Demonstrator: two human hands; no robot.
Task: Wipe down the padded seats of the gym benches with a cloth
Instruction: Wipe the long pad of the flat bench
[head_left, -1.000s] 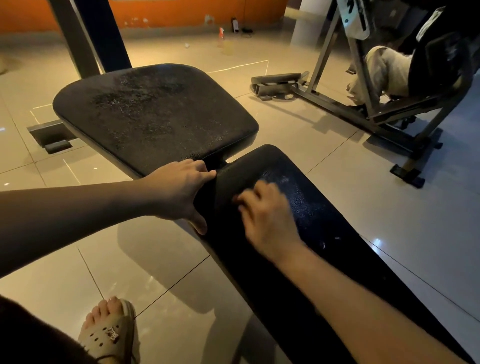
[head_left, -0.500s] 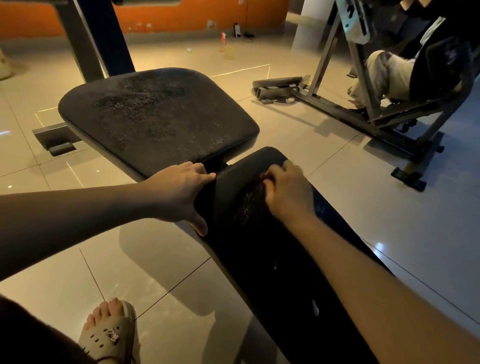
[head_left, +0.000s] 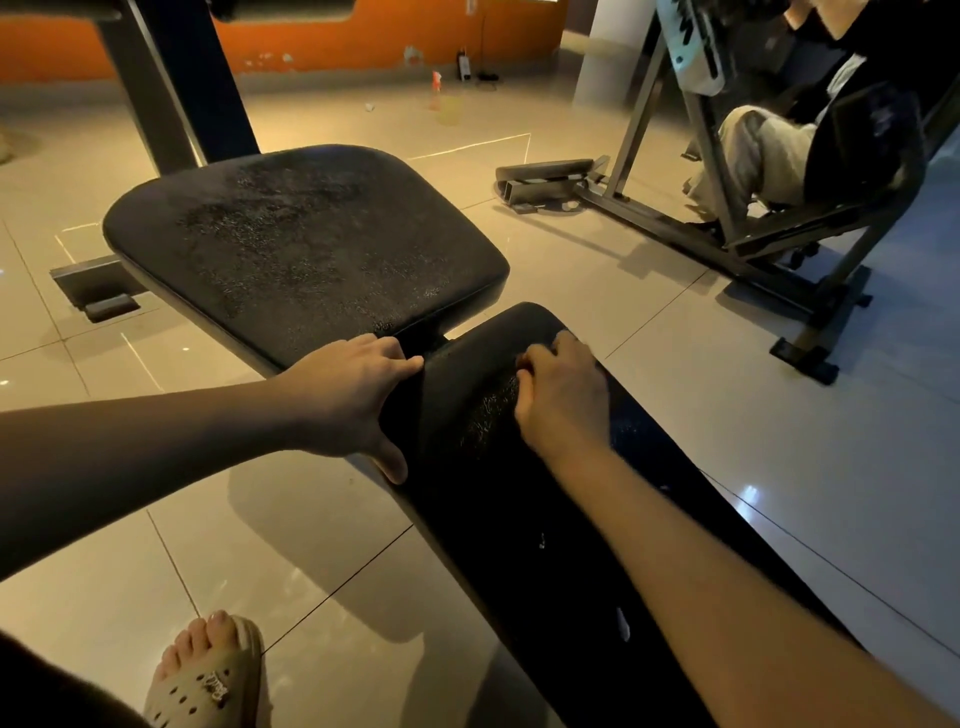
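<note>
Left hand: the left hand (head_left: 348, 400) grips the near corner of the long pad (head_left: 519, 519). The fingers are hooked over the pad's end, and the thumb is spread wide down its side edge.
Right hand: the right hand (head_left: 563, 397) lies knuckles up on top of the same pad, just right of the left hand. Its fingers are curled under and pressed to the surface. Whether they hold anything beneath cannot be told.
Long pad: black and padded. It runs from under both hands back along the right forearm towards the wearer, and a patch beside the right hand's thumb looks speckled or damp.
Seat pad: the seat pad (head_left: 301, 249) is a wider black cushion just beyond the left fingertips, parted from the long pad by a narrow gap. Its top is mottled with pale flecks (wet or dusty, hard to say).
Floor: the floor (head_left: 727, 415) is glossy pale tile on both sides of the bench.
Foot: a bare-toed foot in a holed sandal (head_left: 208, 675) stands below the left forearm.
Post: a dark upright post (head_left: 171, 78) rises beyond the seat pad.
Machine: a metal machine frame (head_left: 727, 234) stands far to the right of the right hand, with a seated person (head_left: 753, 150) on it.
Wall: an orange wall (head_left: 363, 36) runs across the far side.
</note>
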